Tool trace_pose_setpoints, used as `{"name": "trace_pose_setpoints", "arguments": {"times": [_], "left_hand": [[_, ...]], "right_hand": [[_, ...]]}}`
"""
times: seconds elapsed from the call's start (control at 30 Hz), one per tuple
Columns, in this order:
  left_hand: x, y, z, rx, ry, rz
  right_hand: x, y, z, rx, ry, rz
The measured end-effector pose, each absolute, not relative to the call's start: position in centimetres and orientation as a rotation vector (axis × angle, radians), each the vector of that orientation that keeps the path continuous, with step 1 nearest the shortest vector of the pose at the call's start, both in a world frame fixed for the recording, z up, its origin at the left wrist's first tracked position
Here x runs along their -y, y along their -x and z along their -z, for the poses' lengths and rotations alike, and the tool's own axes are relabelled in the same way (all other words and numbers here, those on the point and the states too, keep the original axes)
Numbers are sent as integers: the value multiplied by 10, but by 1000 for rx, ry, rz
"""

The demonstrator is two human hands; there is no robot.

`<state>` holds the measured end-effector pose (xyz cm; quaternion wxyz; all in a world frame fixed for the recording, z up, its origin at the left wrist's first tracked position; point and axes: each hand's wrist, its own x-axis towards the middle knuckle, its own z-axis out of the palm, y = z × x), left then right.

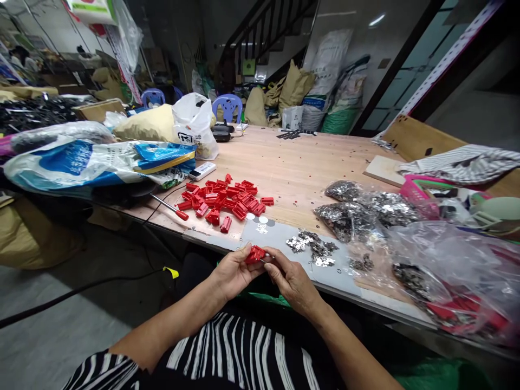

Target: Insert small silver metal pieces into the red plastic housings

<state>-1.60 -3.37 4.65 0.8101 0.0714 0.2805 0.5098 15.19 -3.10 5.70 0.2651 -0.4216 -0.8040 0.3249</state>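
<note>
Between my hands, just in front of the table edge, is a red plastic housing (pixel 255 254). My left hand (pixel 234 273) grips it between thumb and fingers. My right hand (pixel 289 279) pinches a small metal piece (pixel 266 259) against the housing's right side; its exact shape is too small to make out. Beyond my hands lies a pile of similar red plastic housings (pixel 223 200). Small flat metal pieces (pixel 312 246) are heaped on a grey sheet (pixel 276 246), with a few brighter ones (pixel 261 228) nearer the red pile.
Clear plastic bags of metal pieces (pixel 353 214) stand on the right, near a pink basket (pixel 418 192). A red-handled screwdriver (pixel 181 214) lies left of the pile. Blue-white sacking (pixel 77 162) and a white carrier bag (pixel 195 124) occupy the table's left side.
</note>
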Motion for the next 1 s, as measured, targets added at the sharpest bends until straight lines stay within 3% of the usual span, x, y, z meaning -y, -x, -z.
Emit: {"name": "trace_pose_setpoints", "arguments": {"times": [0.53, 0.7, 0.87, 1.0], "left_hand": [[41, 8, -31, -557, -118, -1111], [44, 17, -11, -757, -498, -1062], [46, 21, 12, -1132, -1116, -809], [46, 21, 14, -1167, -1283, -711]], "right_hand": [[26, -152, -42, 2093, 1061, -809], [21, -159, -35, 2041, 1177, -847], [3, -179, -31, 1932, 1405, -672], [-18, -199, -31, 1909, 1564, -474]]}}
